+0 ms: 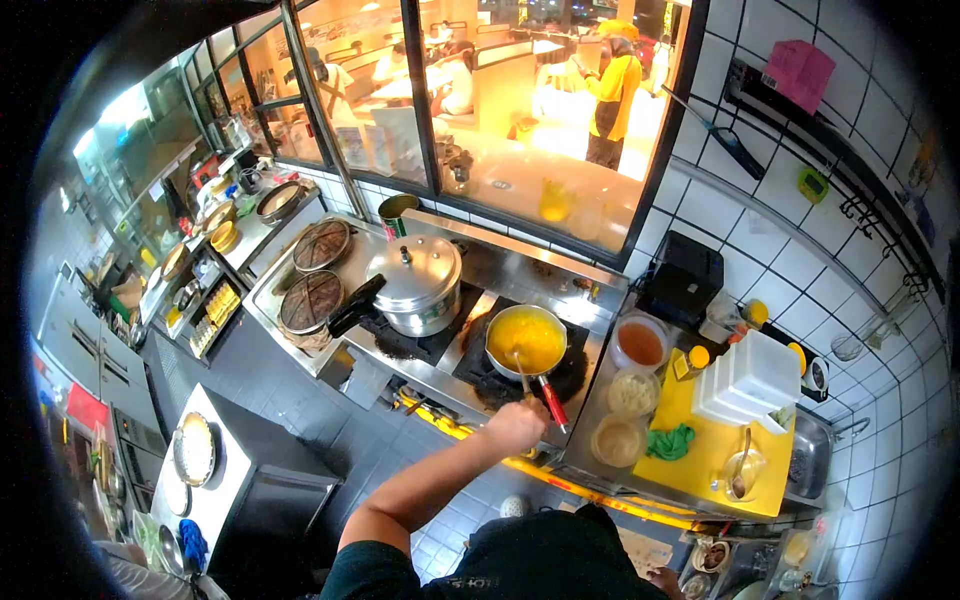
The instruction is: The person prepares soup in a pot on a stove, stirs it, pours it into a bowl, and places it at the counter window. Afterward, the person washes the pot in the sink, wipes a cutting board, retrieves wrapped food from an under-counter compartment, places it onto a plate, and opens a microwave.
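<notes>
My left hand is closed round the handle of a stirring utensil, whose head is sunk in yellow liquid and hidden. The liquid fills much of a silver saucepan on the right burner. The pan's red handle points toward me, just right of my left hand. Low in the view, right of my dark shirt, only a small part of my right hand shows; its fingers are not clear.
A pressure cooker stands on the left burner. Right of the stove are tubs, a green cloth, white containers and a yellow board. A steel-sided counter stands behind left. Beyond the window, a person in yellow stands.
</notes>
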Demonstrator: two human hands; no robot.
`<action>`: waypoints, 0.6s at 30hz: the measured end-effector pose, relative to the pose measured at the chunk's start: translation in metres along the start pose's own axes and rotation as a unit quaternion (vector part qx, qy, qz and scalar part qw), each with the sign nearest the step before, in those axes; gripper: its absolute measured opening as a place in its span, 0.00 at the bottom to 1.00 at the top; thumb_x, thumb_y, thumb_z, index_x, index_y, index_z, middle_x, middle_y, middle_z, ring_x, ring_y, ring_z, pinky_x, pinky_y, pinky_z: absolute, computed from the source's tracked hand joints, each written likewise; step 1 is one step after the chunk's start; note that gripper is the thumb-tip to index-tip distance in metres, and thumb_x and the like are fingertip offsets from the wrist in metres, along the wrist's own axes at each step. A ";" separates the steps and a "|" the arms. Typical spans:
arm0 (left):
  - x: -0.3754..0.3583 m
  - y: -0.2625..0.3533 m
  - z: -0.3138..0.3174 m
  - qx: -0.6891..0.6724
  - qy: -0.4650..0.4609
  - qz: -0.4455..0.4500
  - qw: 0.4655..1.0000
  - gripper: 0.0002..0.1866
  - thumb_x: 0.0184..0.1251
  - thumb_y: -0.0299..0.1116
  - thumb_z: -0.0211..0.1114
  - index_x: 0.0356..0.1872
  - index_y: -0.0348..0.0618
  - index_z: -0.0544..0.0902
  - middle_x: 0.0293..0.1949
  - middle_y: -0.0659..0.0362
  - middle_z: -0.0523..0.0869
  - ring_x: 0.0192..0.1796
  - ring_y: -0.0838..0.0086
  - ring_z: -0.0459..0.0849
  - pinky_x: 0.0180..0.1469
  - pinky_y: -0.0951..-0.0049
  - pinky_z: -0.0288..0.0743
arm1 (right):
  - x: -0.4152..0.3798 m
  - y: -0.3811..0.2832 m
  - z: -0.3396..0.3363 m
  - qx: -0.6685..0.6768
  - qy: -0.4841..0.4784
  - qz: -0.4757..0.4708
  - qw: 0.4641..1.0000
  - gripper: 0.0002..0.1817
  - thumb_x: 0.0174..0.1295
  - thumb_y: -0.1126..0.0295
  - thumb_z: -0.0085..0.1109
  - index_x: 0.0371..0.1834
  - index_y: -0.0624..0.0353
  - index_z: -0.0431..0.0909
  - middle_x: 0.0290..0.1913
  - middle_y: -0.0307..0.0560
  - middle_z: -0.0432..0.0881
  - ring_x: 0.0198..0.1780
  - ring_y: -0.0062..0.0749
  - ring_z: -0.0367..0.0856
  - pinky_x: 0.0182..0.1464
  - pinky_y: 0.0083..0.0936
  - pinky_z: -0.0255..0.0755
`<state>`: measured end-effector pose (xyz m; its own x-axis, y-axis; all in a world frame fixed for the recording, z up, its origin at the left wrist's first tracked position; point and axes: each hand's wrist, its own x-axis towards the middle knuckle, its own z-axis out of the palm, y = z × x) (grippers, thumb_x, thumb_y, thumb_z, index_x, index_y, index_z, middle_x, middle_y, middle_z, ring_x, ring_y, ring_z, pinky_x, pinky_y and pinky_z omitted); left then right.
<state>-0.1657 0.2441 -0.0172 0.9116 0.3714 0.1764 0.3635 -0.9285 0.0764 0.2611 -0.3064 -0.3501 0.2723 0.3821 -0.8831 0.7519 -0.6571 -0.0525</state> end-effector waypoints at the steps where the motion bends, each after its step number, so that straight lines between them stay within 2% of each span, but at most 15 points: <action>1: 0.003 -0.002 0.002 -0.010 0.037 0.028 0.999 0.07 0.59 0.32 0.61 0.32 0.39 0.81 0.33 0.49 0.84 0.34 0.59 0.86 0.35 0.61 0.83 | -0.002 -0.002 -0.002 0.006 0.000 -0.002 1.000 0.22 0.69 0.49 0.52 0.52 0.52 0.85 0.48 0.54 0.86 0.51 0.49 0.83 0.59 0.44 0.74; 3: 0.009 -0.009 0.007 -0.031 0.109 0.082 0.990 0.09 0.60 0.33 0.61 0.34 0.37 0.81 0.31 0.49 0.83 0.33 0.58 0.86 0.34 0.60 0.83 | -0.008 -0.003 -0.003 0.016 -0.002 -0.006 1.000 0.22 0.69 0.49 0.53 0.52 0.53 0.85 0.48 0.54 0.86 0.51 0.49 0.83 0.58 0.45 0.74; 4: 0.012 -0.013 -0.007 -0.080 0.109 0.026 0.990 0.10 0.62 0.34 0.61 0.37 0.36 0.81 0.32 0.49 0.83 0.32 0.57 0.86 0.34 0.60 0.83 | -0.013 0.000 -0.001 0.021 -0.005 -0.008 1.000 0.22 0.68 0.50 0.53 0.52 0.53 0.85 0.48 0.54 0.85 0.50 0.48 0.83 0.58 0.45 0.74; 5: 0.014 -0.020 0.012 -0.076 0.118 -0.038 0.989 0.10 0.64 0.34 0.62 0.39 0.37 0.81 0.33 0.49 0.83 0.32 0.57 0.86 0.35 0.60 0.83 | -0.018 0.003 0.003 -0.047 0.044 -0.085 0.994 0.21 0.67 0.51 0.53 0.51 0.53 0.84 0.48 0.53 0.85 0.50 0.47 0.83 0.57 0.45 0.75; 6: 0.012 -0.019 0.016 -0.056 0.104 -0.075 0.990 0.10 0.59 0.34 0.63 0.34 0.37 0.82 0.31 0.50 0.85 0.33 0.59 0.87 0.36 0.61 0.83 | -0.024 0.007 0.006 -0.113 0.093 -0.162 0.976 0.20 0.66 0.52 0.54 0.50 0.54 0.84 0.48 0.53 0.85 0.50 0.47 0.83 0.56 0.45 0.76; 7: 0.011 -0.018 0.016 -0.035 0.090 -0.110 0.989 0.10 0.54 0.34 0.65 0.30 0.37 0.83 0.30 0.51 0.86 0.34 0.60 0.88 0.37 0.63 0.83 | -0.028 0.011 0.007 -0.177 0.142 -0.236 0.945 0.19 0.66 0.53 0.54 0.49 0.54 0.83 0.47 0.52 0.85 0.50 0.46 0.84 0.56 0.45 0.76; 8: 0.010 -0.012 0.008 -0.033 0.037 -0.092 0.995 0.09 0.53 0.35 0.66 0.28 0.38 0.84 0.30 0.51 0.86 0.35 0.61 0.88 0.37 0.62 0.83 | -0.014 0.031 0.021 -0.148 0.254 -0.363 0.884 0.15 0.62 0.56 0.58 0.45 0.53 0.82 0.42 0.50 0.84 0.47 0.45 0.84 0.49 0.45 0.78; 9: 0.008 -0.005 0.002 -0.030 -0.016 -0.072 0.997 0.09 0.52 0.35 0.66 0.26 0.39 0.85 0.29 0.51 0.87 0.35 0.61 0.88 0.37 0.61 0.83 | -0.015 0.032 0.018 -0.156 0.245 -0.347 0.892 0.15 0.61 0.57 0.58 0.44 0.53 0.82 0.41 0.50 0.84 0.46 0.45 0.84 0.48 0.45 0.79; 10: 0.008 -0.003 0.003 -0.033 0.016 -0.004 0.999 0.07 0.52 0.34 0.66 0.22 0.42 0.85 0.30 0.51 0.87 0.35 0.62 0.88 0.38 0.60 0.83 | -0.015 0.031 0.014 -0.164 0.235 -0.331 0.899 0.15 0.61 0.57 0.59 0.44 0.53 0.83 0.39 0.50 0.83 0.45 0.46 0.84 0.47 0.46 0.79; 11: 0.008 0.003 0.004 -0.047 0.098 0.008 0.994 0.07 0.52 0.34 0.65 0.26 0.41 0.85 0.30 0.51 0.87 0.33 0.61 0.88 0.38 0.61 0.83 | -0.017 0.031 0.011 -0.170 0.225 -0.315 0.906 0.15 0.60 0.58 0.59 0.44 0.53 0.83 0.38 0.49 0.83 0.44 0.46 0.84 0.46 0.46 0.79; 13: 0.008 -0.014 -0.001 -0.029 0.157 0.096 0.983 0.12 0.55 0.36 0.65 0.39 0.42 0.82 0.34 0.53 0.86 0.40 0.62 0.87 0.37 0.61 0.83 | -0.026 0.031 0.015 -0.180 0.200 -0.284 0.920 0.14 0.59 0.58 0.60 0.44 0.52 0.83 0.36 0.49 0.82 0.42 0.47 0.84 0.44 0.47 0.79; 15: 0.008 -0.022 0.004 -0.064 0.058 -0.071 0.994 0.13 0.56 0.35 0.64 0.39 0.39 0.82 0.33 0.52 0.86 0.41 0.62 0.87 0.37 0.60 0.83 | -0.038 0.031 0.025 -0.182 0.197 -0.269 0.925 0.14 0.58 0.58 0.61 0.44 0.52 0.83 0.34 0.48 0.82 0.40 0.47 0.84 0.43 0.47 0.79; 16: 0.007 -0.021 -0.002 -0.060 0.028 -0.097 0.993 0.12 0.56 0.36 0.64 0.37 0.39 0.83 0.32 0.52 0.86 0.39 0.62 0.87 0.36 0.61 0.83 | -0.042 0.033 0.029 -0.181 0.209 -0.271 0.922 0.15 0.58 0.58 0.61 0.44 0.52 0.83 0.34 0.48 0.82 0.40 0.47 0.84 0.42 0.47 0.80; 18: 0.006 -0.011 0.002 -0.042 0.011 -0.057 0.997 0.11 0.56 0.34 0.63 0.35 0.37 0.83 0.32 0.50 0.86 0.35 0.59 0.87 0.37 0.62 0.83 | -0.044 0.035 0.029 -0.183 0.232 -0.287 0.911 0.15 0.58 0.58 0.61 0.43 0.53 0.83 0.34 0.48 0.82 0.39 0.47 0.84 0.41 0.47 0.80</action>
<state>-0.1644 0.2567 -0.0188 0.8603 0.4754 0.1839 0.4462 -0.8768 0.1790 0.2578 -0.3653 -0.3268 -0.0685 0.8836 -0.4632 0.9772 -0.0341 -0.2095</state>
